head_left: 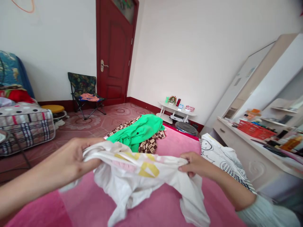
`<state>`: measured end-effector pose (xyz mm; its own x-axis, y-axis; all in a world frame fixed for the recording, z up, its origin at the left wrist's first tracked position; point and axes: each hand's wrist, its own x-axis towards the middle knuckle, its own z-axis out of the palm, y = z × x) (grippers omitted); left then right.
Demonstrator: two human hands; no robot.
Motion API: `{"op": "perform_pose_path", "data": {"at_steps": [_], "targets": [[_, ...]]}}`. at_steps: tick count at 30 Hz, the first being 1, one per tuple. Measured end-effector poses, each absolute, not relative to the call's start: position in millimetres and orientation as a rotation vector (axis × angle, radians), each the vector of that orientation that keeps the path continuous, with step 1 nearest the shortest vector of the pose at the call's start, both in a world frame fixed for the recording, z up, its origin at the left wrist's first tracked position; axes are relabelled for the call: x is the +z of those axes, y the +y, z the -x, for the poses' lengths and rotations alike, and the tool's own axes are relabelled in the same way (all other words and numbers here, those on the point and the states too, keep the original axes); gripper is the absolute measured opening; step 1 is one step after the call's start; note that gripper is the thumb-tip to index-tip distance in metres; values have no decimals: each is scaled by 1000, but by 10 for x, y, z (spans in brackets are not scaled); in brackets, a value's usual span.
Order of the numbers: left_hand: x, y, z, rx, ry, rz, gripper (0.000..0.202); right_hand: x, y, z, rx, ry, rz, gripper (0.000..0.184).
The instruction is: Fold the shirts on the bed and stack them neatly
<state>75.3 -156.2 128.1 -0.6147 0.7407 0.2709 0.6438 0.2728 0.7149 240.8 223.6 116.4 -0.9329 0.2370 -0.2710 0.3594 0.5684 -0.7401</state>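
Observation:
A white garment (142, 176) with a yellow print hangs crumpled between both hands, just above a pink bedcover (163, 208). My left hand (71, 159) grips its left edge with the fingers closed. Its right edge is pinched by my right hand (194, 164). The lower part of the garment droops onto the cover. Behind it on the bed lies a green garment (139, 130) on top of a brown checked cloth (149, 145).
A white cloth with black drawings (224, 157) lies at the bed's right edge. A white dresser (255, 154) with a red basket (254, 130) stands right. A folding chair (84, 93), a red door (115, 52), a low white shelf (176, 112) and a bedding pile (23, 123) ring the floor.

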Motion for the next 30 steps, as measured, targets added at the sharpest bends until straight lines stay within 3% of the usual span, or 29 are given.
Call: {"op": "perform_pose_path", "data": {"at_steps": [4, 7, 9, 12, 15, 18, 21, 25, 30], "targets": [[1656, -1473, -412, 1253, 2949, -1482, 26, 1775, 2278, -1565, -1099, 3253, -484, 17], [1782, -1266, -326, 1205, 3229, -1687, 42, 2027, 2363, -1079, -1203, 3695, -291, 60], [1750, -1064, -328, 1232, 3219, -1725, 56, 1915, 2411, -933, -1226, 3690, -268, 74], [1437, -684, -299, 1070, 3128, -1748, 63, 1395, 2547, -1014, -865, 3594, -341, 58], [855, -317, -192, 684, 3014, -1708, 70, 787, 2918, -1391, -399, 3545, -503, 41], [323, -106, -123, 451, 3009, -1694, 69, 376, 3505, -1969, -32, 3422, -920, 38], [95, -59, -124, 463, 3069, -1754, 68, 171, 4066, -2633, 235, 3161, -1586, 50], [91, -73, -149, 484, 3090, -1805, 65, 31, 4476, -3303, 184, 2783, -2087, 61], [72, -61, -172, 528, 3112, -1840, 63, 7, 4545, -3521, -62, 2763, -2082, 36]]}}
